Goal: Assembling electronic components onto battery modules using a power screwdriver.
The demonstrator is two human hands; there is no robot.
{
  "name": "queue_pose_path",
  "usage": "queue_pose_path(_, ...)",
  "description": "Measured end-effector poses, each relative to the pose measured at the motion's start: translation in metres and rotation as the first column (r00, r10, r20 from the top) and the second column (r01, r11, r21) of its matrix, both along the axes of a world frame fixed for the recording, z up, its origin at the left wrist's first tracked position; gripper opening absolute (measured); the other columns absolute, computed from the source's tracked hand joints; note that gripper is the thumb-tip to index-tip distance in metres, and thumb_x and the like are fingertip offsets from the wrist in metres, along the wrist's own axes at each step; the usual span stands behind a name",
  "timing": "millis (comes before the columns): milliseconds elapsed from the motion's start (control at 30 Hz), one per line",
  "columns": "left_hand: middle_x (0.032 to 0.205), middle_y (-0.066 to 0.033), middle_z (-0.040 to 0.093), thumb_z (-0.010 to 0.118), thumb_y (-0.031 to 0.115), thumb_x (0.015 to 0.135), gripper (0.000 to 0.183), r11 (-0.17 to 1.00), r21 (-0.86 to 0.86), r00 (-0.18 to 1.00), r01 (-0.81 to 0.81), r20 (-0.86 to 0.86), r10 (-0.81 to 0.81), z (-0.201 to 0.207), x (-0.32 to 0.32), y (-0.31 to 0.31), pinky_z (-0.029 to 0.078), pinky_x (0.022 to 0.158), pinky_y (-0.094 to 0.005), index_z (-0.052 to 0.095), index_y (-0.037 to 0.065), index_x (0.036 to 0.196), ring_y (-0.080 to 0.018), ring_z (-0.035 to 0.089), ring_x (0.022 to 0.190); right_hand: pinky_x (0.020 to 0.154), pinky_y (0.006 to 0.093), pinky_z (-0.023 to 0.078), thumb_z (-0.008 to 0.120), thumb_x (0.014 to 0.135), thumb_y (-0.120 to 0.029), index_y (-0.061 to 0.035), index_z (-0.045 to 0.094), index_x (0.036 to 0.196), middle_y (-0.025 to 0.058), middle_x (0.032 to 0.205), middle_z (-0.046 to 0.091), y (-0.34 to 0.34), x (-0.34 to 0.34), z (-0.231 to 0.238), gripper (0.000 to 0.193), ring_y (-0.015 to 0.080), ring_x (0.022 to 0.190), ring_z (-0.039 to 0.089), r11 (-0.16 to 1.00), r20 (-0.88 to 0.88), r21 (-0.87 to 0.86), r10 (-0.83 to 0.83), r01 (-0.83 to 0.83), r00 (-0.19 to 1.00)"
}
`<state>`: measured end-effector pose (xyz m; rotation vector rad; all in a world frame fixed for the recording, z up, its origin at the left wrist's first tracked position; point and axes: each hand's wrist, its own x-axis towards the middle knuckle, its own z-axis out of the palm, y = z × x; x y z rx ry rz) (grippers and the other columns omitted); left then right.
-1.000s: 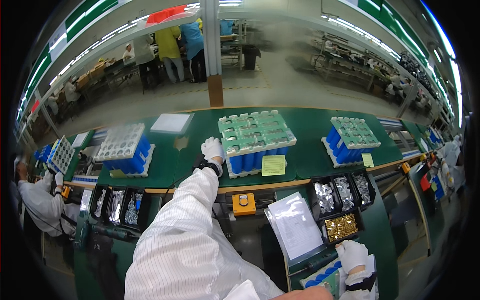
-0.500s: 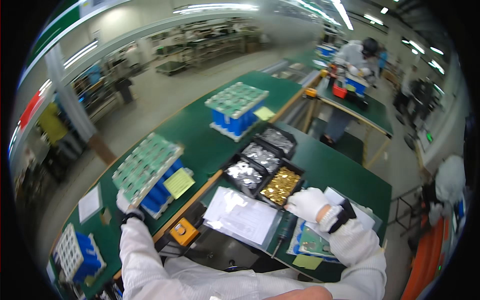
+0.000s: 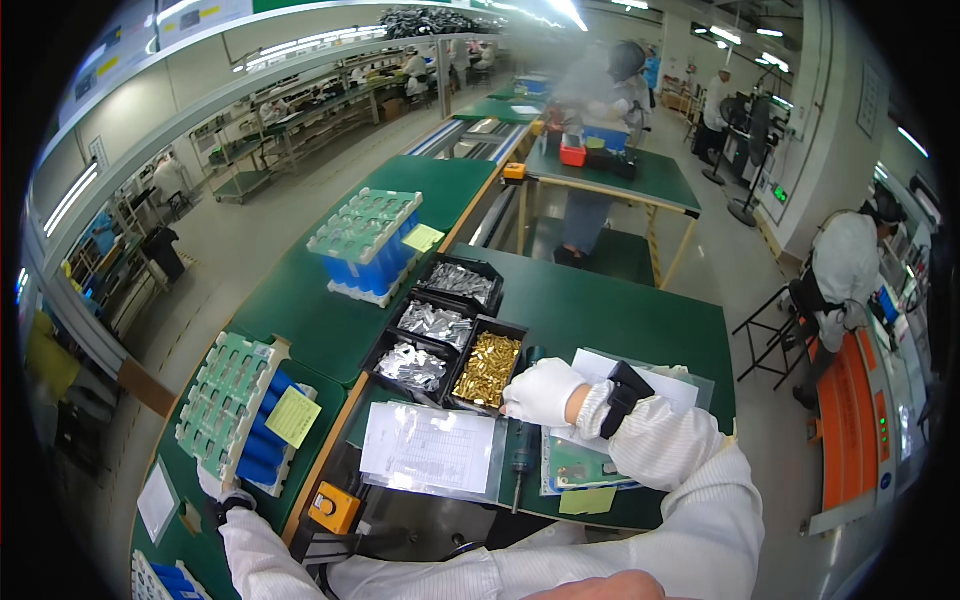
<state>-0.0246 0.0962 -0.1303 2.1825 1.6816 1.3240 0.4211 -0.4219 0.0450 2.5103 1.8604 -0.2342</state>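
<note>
My left hand (image 3: pixel 210 482), white-gloved, grips the near lower corner of a battery pack (image 3: pixel 228 405); some of its fingers are hidden by the pack. Blue cylindrical cells sit between the pack's pale end frames, with green plates on top and a yellow note (image 3: pixel 293 416) on its side. My right hand (image 3: pixel 543 392), also gloved, is at the near right corner of a black bin of small brass-coloured parts (image 3: pixel 487 368). Its fingers are curled together; whatever they hold is too small to make out. An electric screwdriver (image 3: pixel 523 452) lies partly beneath this hand.
Three bins of silvery parts (image 3: pixel 412 366) adjoin the brass one. Printed sheets (image 3: pixel 430 448) lie in front. Another pack (image 3: pixel 366 245) stands farther back, and one (image 3: pixel 165 580) at the lower left. An orange button box (image 3: pixel 334 508) sits at the bench edge. A co-worker (image 3: pixel 600 95) works beyond.
My view has swung to the right, so the bench appears farther left. The left hand stays on the battery pack. My right hand remains by the brass-part bin, fingers still curled.
</note>
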Motion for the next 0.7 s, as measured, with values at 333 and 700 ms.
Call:
queue_pose_path(333,0.108,-0.0098,0.071,0.061,0.033,0.089,0.034,0.988,-0.151,0.999,-0.025,-0.026,0.022,-0.017,-0.024,0.020,0.051,0.084,-0.0357,0.066,0.007,0.111,-0.0279,0.067,0.100,0.077,0.0421,0.052,0.055,0.089,-0.040,-0.0129,0.073,0.086,0.0114,0.081,0.071,0.005,0.000,0.000,0.032,0.0316,0.079,0.068,0.999,-0.046,-0.021,-0.028,0.028,0.999)
queue_pose_path(700,0.108,-0.0161,0.070,0.057,0.026,0.088,0.035,0.994,-0.101,0.997,0.046,0.058,-0.041,-0.037,-0.057,0.059,0.052,0.080,-0.0407,0.065,0.006,0.116,-0.0347,0.067,0.099,0.071,0.0460,0.053,0.056,0.086,-0.037,-0.0110,0.073,0.080,0.0134,0.078,0.070,0.004,0.002,-0.005,0.032,0.0351,0.075,0.068,0.998,-0.046,0.049,-0.042,0.044,0.998)
